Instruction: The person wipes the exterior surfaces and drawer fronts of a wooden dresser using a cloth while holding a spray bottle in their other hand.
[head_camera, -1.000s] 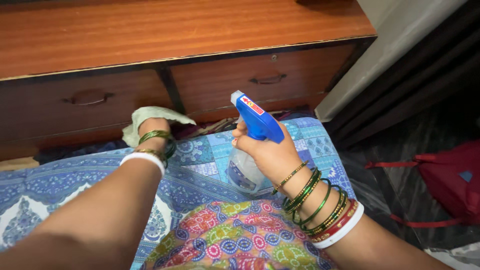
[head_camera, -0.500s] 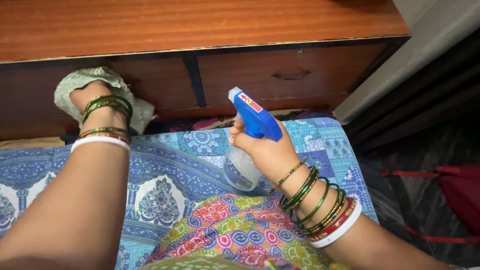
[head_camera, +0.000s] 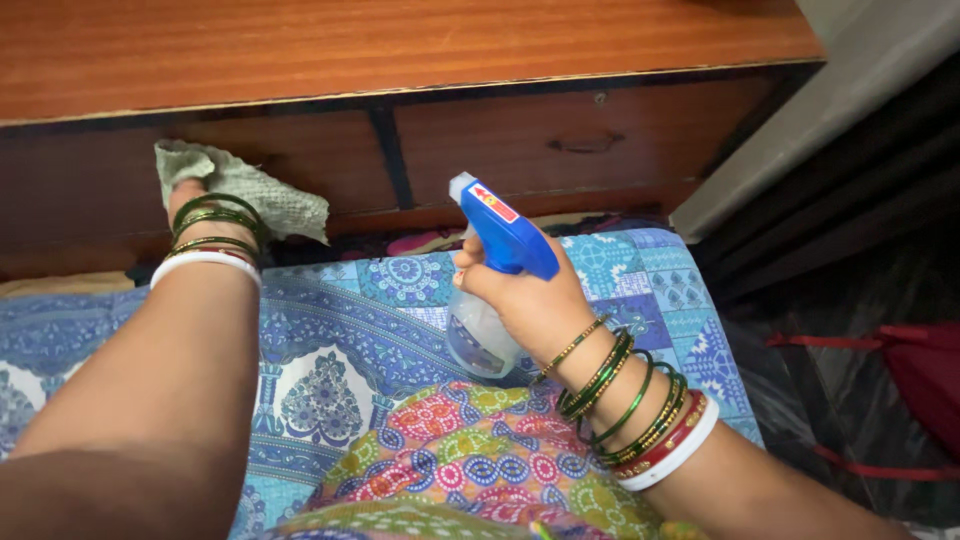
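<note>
While the left hand (head_camera: 190, 195) presses a pale green cloth (head_camera: 245, 185) against the front of the left drawer (head_camera: 110, 190) of a reddish-brown wooden cabinet (head_camera: 400, 40), the right hand (head_camera: 530, 300) holds a spray bottle (head_camera: 485, 280) upright over a blue patterned bedspread (head_camera: 340, 330). Most of the left hand is hidden under the cloth, so how far its fingers are curled cannot be told; the cloth drapes over it and hangs to the right, its lower corner reaching toward the dark divider (head_camera: 385, 150) between the two drawers. Green and gold bangles and one white bangle ring that wrist. The right hand is closed around the neck of the bottle, fingers wrapped at the front below the blue trigger head (head_camera: 500, 230), whose white nozzle points up and left toward the cabinet. The clear body of the bottle shows below the hand, just above the bedspread. A stack of green, gold, red and white bangles sits on the right wrist. The right drawer (head_camera: 560, 145) carries a dark handle (head_camera: 585, 143). A multicoloured floral garment (head_camera: 470, 470) covers the lap at the bottom. At the far right, a red bag (head_camera: 920, 380) lies on a dark floor.
</note>
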